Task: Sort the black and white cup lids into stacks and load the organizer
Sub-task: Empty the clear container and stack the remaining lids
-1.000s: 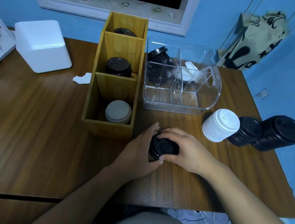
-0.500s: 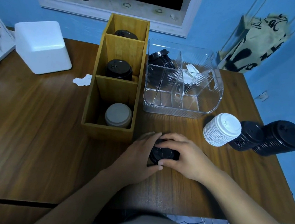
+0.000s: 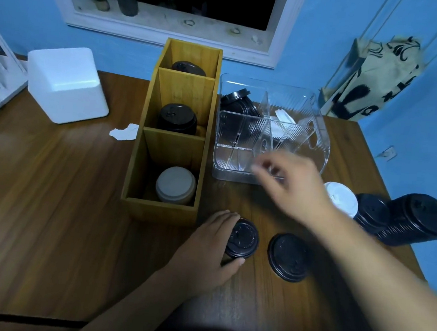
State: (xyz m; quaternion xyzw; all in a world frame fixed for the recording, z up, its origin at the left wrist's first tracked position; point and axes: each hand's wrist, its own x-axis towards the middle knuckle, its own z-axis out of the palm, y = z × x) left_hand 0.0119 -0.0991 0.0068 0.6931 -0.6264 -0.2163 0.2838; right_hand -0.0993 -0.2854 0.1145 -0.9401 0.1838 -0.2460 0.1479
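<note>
The left hand gripped a short stack of black lids, 1 loose black lid flat just right of it, the blurred right hand, fingers spread and apparently empty, farther off by the clear organizer.

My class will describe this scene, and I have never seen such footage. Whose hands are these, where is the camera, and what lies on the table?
No machine: a person wears a camera on the head, looking down at both hands. The left hand holds a short stack of black lids in its grip; the right hand, blurred, seems empty, near the clear organizer. One loose black lid lies on the wooden table. The wooden organizer holds lids in three compartments. A white lid stack and black stacks lie at the right.
</note>
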